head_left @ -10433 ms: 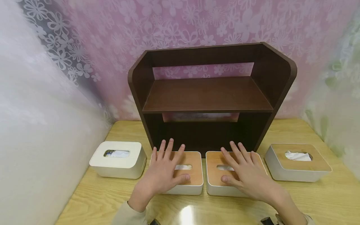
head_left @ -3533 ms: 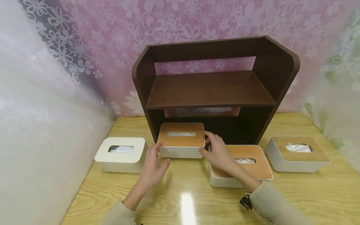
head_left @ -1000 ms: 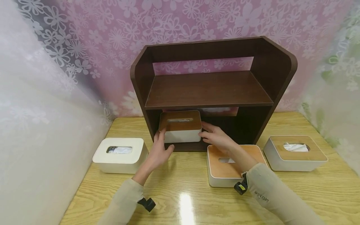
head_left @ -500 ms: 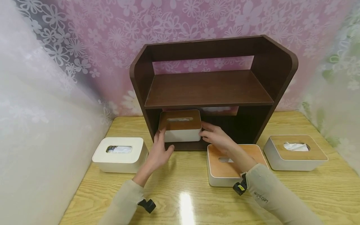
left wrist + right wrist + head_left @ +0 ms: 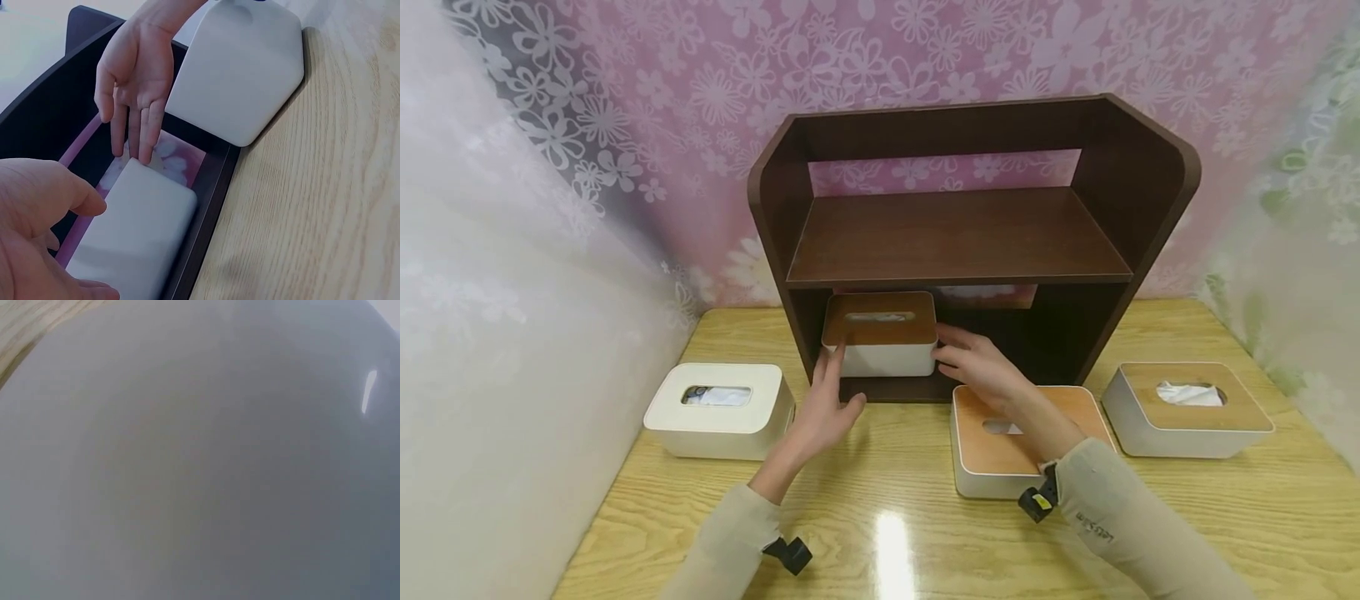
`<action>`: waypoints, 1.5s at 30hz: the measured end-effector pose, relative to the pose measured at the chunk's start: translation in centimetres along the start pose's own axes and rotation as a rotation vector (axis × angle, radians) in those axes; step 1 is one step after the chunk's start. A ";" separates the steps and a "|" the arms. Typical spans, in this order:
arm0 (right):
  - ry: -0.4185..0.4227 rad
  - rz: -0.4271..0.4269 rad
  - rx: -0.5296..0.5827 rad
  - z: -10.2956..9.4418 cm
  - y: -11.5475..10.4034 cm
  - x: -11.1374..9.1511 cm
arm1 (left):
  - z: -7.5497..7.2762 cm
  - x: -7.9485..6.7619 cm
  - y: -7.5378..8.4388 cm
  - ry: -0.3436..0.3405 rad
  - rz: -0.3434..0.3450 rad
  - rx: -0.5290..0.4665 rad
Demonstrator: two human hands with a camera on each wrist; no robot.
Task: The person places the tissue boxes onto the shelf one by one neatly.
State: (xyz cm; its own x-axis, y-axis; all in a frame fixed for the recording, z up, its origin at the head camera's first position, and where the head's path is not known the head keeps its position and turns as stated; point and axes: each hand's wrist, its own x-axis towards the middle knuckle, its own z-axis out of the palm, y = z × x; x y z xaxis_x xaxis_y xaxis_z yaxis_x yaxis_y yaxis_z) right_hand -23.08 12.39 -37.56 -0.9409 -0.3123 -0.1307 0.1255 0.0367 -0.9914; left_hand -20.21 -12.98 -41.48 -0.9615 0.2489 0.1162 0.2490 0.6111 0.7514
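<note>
A white tissue box (image 5: 886, 362) with a wooden lid sits in the lower left of a dark brown desk shelf (image 5: 958, 237). At its left end, my left hand (image 5: 822, 408) touches the front corner with extended fingers, thumb apart. My right hand (image 5: 988, 371) has its fingertips at the box's right end. In the left wrist view, the right hand (image 5: 137, 75) reaches the box (image 5: 137, 219) with long, straight fingers, while the left hand (image 5: 31, 219) is at the other end. A pale, smooth surface (image 5: 200, 462) fills the right wrist view.
Under my right forearm stands a second wood-lidded tissue box (image 5: 1000, 437). Another wood-lidded box (image 5: 1195, 417) is at the far right, and an all-white tissue box (image 5: 718, 412) at the left. All rest on a wooden table (image 5: 880, 517).
Earlier both hands lay on the two middle boxes. The left one of these has since moved back from the table into the lower shelf space. Over the last second, hands and box stay almost still.
</note>
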 end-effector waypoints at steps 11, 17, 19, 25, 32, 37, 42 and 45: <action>-0.036 -0.012 -0.009 -0.7 -0.3 -1.1 | 0.4 -0.7 0.6 -0.026 0.016 -0.008; -0.027 -0.056 -0.177 -2.0 -0.2 -2.9 | 1.2 -1.5 1.7 -0.072 0.048 -0.055; -0.014 -0.081 -0.278 -2.5 -0.1 -3.8 | 1.7 -1.7 2.1 -0.088 0.077 -0.070; -0.018 -0.166 -0.543 -4.1 -0.1 -6.9 | 2.9 -2.4 3.5 -0.142 0.144 -0.054; -0.042 -0.197 -0.785 -6.5 0.2 -10.4 | 4.0 -3.4 5.1 -0.246 0.146 -0.069; -0.074 -0.213 -0.895 -8.4 0.5 -12.2 | 5.3 -3.7 5.9 -0.330 0.131 -0.055; -0.084 -0.229 -0.907 -9.9 0.6 -13.1 | 6.3 -3.9 6.4 -0.369 0.102 -0.034; -0.102 -0.227 -0.893 -10.7 0.5 -13.3 | 6.7 -4.1 6.5 -0.375 0.094 -0.023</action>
State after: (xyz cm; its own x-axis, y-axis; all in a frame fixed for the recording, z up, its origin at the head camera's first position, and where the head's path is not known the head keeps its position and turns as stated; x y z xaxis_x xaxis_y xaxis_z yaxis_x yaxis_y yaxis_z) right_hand -13.86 26.76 -36.40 -0.8758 -0.4820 0.0258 -0.3870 0.6691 -0.6345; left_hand -13.89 -4.95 -41.42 -0.8245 0.5629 -0.0569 0.3273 0.5566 0.7636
